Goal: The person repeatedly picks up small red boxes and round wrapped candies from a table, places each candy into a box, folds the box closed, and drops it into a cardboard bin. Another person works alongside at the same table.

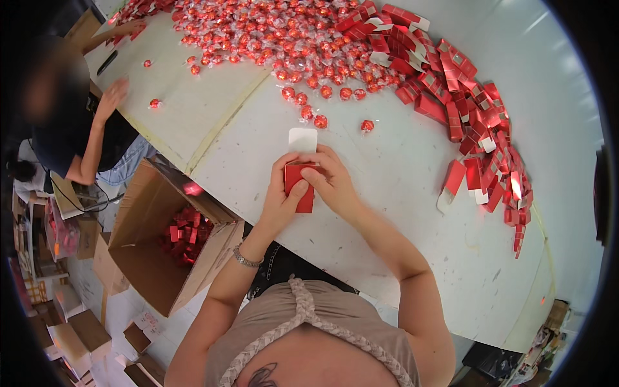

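Observation:
Between my two hands is a small red carton (304,202), held above the table with its white end flap (302,140) standing open away from me. My left hand (280,191) grips the carton's left side, thumb on its front. My right hand (333,179) has its thumb on the carton's upper front and its fingers curled over the open end. The inside of the carton is hidden by my fingers. Just beyond lie several loose red foil-wrapped candy balls (320,121) in clear twisted wrappers, and another candy ball (367,126) lies to the right.
A large heap of wrapped candies (271,34) covers the table's far side. Red cartons (449,96) pile along the right. Left of the table (387,193), an open cardboard box (145,242) holds many red cartons. A co-worker (72,111) sits at the left, near a black pen-like object (107,63).

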The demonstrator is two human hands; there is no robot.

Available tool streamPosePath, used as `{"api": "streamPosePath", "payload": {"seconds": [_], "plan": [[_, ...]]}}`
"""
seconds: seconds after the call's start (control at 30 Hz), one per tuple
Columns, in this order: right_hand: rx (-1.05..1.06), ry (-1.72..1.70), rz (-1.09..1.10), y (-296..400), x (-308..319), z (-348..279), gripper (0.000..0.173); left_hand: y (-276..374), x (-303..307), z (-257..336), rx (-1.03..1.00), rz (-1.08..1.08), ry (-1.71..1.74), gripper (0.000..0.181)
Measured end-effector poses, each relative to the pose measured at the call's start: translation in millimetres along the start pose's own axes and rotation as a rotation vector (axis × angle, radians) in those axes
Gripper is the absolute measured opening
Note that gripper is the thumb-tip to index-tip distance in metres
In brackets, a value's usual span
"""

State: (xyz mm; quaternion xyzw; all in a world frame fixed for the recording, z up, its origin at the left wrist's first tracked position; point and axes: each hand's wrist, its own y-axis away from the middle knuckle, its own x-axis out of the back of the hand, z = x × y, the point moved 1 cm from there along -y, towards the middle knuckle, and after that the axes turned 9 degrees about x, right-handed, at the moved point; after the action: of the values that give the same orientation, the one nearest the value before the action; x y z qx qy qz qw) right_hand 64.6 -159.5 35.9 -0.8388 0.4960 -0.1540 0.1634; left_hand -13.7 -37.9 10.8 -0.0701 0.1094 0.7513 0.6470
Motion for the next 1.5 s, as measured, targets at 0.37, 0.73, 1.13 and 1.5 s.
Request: {"api": "streamPosePath", "payload": {"seconds": [0.37,0.73,1.13,1.5], "plan": [[-0.391,-0.4,-0.042,-17.7,9.3,-16.8,0.017,9.8,-6.3,27.8,-0.112,0.083,-0.263,0.049],[-0.318,-0.177,-0.341,-31.8,27.2,-31.7,0.022,20.7,6.7,33.3,-0.084,0.0,-0.449,0.061],[-0.493,-0.332,-0.566,-24.2,-96.4,0.1,0.017,91.0,83.9,30.4,-0.098,0.292,-0.552,0.062],[-0.501,-0.378,-0.837,-45.2,-301.8,10.1,0.023,152.9,243.8,18.3,-0.181,0.62,-0.238,0.062]]}}
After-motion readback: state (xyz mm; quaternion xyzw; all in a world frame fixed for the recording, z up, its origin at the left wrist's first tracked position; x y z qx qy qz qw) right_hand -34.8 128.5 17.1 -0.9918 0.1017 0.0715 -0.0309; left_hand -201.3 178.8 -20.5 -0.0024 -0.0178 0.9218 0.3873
